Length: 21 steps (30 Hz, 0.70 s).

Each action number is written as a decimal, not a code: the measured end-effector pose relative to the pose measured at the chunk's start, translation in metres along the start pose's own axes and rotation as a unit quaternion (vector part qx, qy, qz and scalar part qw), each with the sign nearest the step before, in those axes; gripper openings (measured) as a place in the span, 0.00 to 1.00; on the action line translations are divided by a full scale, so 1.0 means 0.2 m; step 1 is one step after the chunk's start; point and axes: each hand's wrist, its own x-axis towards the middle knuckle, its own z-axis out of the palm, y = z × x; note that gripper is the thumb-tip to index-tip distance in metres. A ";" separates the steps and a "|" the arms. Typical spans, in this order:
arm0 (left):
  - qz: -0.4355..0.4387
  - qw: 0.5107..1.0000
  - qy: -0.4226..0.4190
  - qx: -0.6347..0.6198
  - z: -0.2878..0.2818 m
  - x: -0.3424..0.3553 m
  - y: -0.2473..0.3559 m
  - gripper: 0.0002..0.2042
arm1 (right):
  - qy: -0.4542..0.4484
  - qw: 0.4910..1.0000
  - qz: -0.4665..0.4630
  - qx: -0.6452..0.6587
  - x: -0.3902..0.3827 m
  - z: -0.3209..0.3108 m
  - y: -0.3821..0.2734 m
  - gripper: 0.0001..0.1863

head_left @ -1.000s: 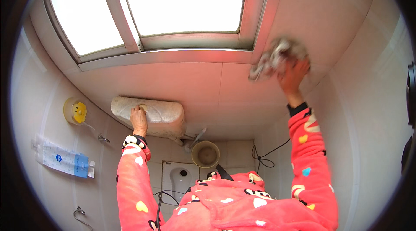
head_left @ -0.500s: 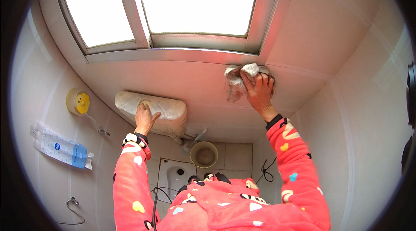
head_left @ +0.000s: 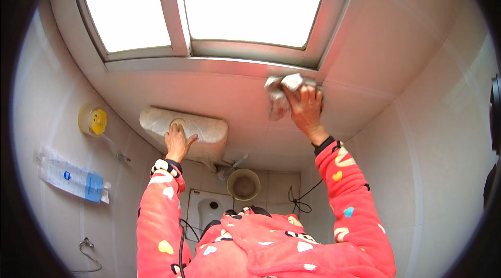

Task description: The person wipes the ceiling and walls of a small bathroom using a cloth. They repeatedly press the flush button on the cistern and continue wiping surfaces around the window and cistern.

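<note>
A: What is the right hand (head_left: 307, 112) doing?

B: It is pressing a crumpled grey-white cloth (head_left: 281, 93) flat against the white tiled wall (head_left: 219, 90), just under the sill of the pale-framed window (head_left: 250, 51). The fingers are lying spread over the cloth and curling on its upper edge, so they are gripping it against the tile.

A: And the left hand (head_left: 177, 142)?

B: It is resting palm-down on top of the white oblong plastic cistern (head_left: 198, 129), with the fingers lying close together and the thumb standing out to the side. It is clasping nothing.

A: What is lying around them?

B: A round beige bucket (head_left: 243, 184) is standing on the floor below the cistern, beside the white squat pan (head_left: 209, 207). A round yellow wall holder (head_left: 94, 120) and a blue-and-white packet (head_left: 73, 179) are hanging on the left wall, well apart from both hands. Both sleeves are pink with coloured hearts.
</note>
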 end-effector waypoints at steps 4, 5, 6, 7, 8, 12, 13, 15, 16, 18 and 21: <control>0.008 1.000 0.020 0.013 0.03 -0.01 -0.03 0.33 | 0.032 0.999 0.009 0.001 0.01 0.11 -0.08 0.22; 0.010 0.999 0.026 0.027 0.05 -0.01 -0.04 0.34 | 0.025 1.000 0.001 0.001 -0.04 0.17 -0.12 0.21; 0.007 1.000 0.017 0.023 0.05 -0.02 -0.02 0.36 | -0.025 1.000 -0.002 0.003 -0.08 0.15 -0.11 0.20; 0.009 0.999 0.024 0.031 0.07 -0.02 -0.04 0.37 | -0.017 0.999 -0.028 0.023 -0.13 0.21 -0.15 0.18; 0.010 0.999 0.028 0.030 0.06 -0.01 -0.03 0.39 | -0.053 0.996 -0.063 0.029 -0.17 0.23 -0.17 0.18; 0.003 0.999 0.024 0.021 0.03 -0.02 -0.01 0.40 | -0.124 0.986 -0.098 0.054 -0.18 0.20 -0.20 0.20; -0.001 1.000 0.011 0.022 0.01 -0.03 0.00 0.39 | -0.129 0.986 -0.099 0.042 -0.14 0.14 -0.18 0.21; -0.004 1.000 0.008 0.019 0.00 -0.02 0.01 0.38 | -0.080 0.992 -0.086 0.052 0.00 0.08 -0.14 0.22; -0.008 1.000 -0.005 0.022 0.00 -0.02 0.01 0.38 | -0.050 0.996 -0.068 0.034 0.08 0.07 -0.14 0.23; -0.011 0.999 -0.027 0.019 0.00 -0.01 0.01 0.37 | -0.033 0.999 -0.011 0.034 0.20 0.04 -0.14 0.26; -0.005 0.999 -0.029 0.028 0.02 0.00 0.01 0.37 | 0.017 1.000 0.005 0.006 0.22 0.10 -0.20 0.25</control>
